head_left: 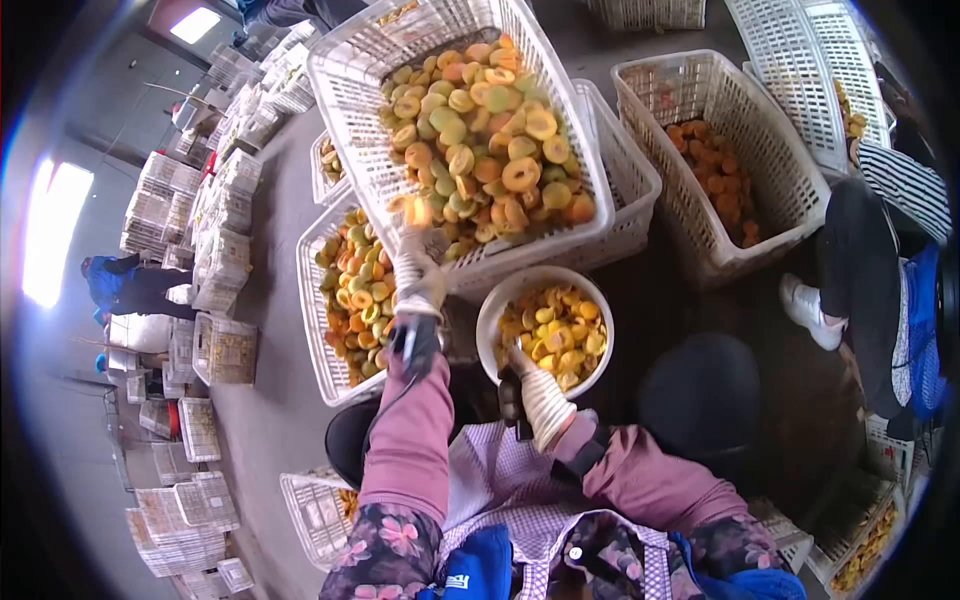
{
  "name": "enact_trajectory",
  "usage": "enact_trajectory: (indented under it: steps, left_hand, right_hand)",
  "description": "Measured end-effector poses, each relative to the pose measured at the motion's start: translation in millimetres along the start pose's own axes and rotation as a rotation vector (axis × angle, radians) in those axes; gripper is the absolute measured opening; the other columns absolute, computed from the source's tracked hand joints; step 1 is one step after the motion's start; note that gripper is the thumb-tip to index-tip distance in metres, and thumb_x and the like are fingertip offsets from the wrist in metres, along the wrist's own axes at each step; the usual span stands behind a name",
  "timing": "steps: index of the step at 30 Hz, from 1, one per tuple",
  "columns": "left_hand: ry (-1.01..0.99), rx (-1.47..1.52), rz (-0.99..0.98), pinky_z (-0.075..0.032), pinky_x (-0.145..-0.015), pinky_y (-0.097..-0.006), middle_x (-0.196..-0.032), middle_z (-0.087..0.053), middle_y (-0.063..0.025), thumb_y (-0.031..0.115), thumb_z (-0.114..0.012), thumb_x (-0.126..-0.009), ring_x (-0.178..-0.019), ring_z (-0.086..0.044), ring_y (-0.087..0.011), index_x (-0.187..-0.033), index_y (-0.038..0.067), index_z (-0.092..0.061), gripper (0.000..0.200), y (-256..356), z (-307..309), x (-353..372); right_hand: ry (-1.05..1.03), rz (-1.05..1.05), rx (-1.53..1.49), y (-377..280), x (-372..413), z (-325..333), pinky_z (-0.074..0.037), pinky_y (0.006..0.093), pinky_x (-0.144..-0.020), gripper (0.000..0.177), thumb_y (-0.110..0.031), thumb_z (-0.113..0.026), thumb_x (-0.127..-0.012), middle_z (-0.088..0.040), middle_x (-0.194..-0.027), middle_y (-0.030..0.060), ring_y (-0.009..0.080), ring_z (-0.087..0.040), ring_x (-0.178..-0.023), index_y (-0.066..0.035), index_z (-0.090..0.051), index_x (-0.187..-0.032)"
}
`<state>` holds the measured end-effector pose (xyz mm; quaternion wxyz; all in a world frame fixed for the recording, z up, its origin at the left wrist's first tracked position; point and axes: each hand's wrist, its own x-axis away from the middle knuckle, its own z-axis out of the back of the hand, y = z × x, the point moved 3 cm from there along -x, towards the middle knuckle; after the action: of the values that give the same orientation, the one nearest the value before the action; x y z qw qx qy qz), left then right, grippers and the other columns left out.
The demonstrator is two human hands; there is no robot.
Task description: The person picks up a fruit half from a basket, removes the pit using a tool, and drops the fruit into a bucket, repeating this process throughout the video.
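My left hand, in a whitish knit glove, reaches to the near edge of a tilted white crate heaped with halved apricots. Its blurred fingers close around an orange apricot half at that edge. My right hand, in a cream glove, is closed at the near rim of a round white bucket. A dark object shows beside its fingers; I cannot tell what it is. Yellow-orange fruit pieces fill much of the bucket.
Another crate of apricots stands left of the bucket. A crate with darker orange halves is at right, near a seated person. Stacked crates line the left side, where a person in blue stands.
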<state>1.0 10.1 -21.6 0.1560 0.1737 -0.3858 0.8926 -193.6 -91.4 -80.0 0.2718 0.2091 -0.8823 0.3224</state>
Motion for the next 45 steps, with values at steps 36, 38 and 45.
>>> enact_trajectory:
  steps: [36,38,45]
  left_hand:
    - [0.423,2.53,-0.076,-0.045,-0.067,-0.0229,-0.081,-0.058,-0.0032,0.039,-0.035,-0.099,-0.069,-0.051,-0.0094,-0.09,0.007,-0.052,0.037,78,18,116]
    - [0.265,2.539,-0.07,-0.045,-0.062,-0.0229,-0.08,-0.058,-0.0031,0.04,-0.042,-0.097,-0.068,-0.053,-0.0094,-0.093,0.008,-0.054,0.035,71,23,124]
    - [0.122,2.784,-0.082,-0.05,-0.076,-0.0265,-0.095,-0.061,-0.0074,0.024,-0.051,-0.094,-0.086,-0.06,-0.0153,-0.112,0.007,-0.053,0.025,87,-34,91]
  right_hand:
    - [0.029,0.493,1.185,-50,24,-10,-0.047,0.044,-0.069,0.038,-0.027,-0.047,-0.092,-0.061,-0.081,0.0273,0.0436,-0.059,-0.081,0.004,-0.046,-0.113]
    - [0.038,0.491,1.231,-56,26,-12,-0.047,0.0457,-0.069,0.04,-0.028,-0.046,-0.091,-0.061,-0.081,0.0278,0.0439,-0.06,-0.081,0.004,-0.044,-0.115]
    - [0.03,0.474,1.416,-62,25,-14,-0.047,0.05,-0.067,0.043,-0.033,-0.044,-0.09,-0.06,-0.078,0.0286,0.0443,-0.06,-0.075,0.004,-0.043,-0.111]
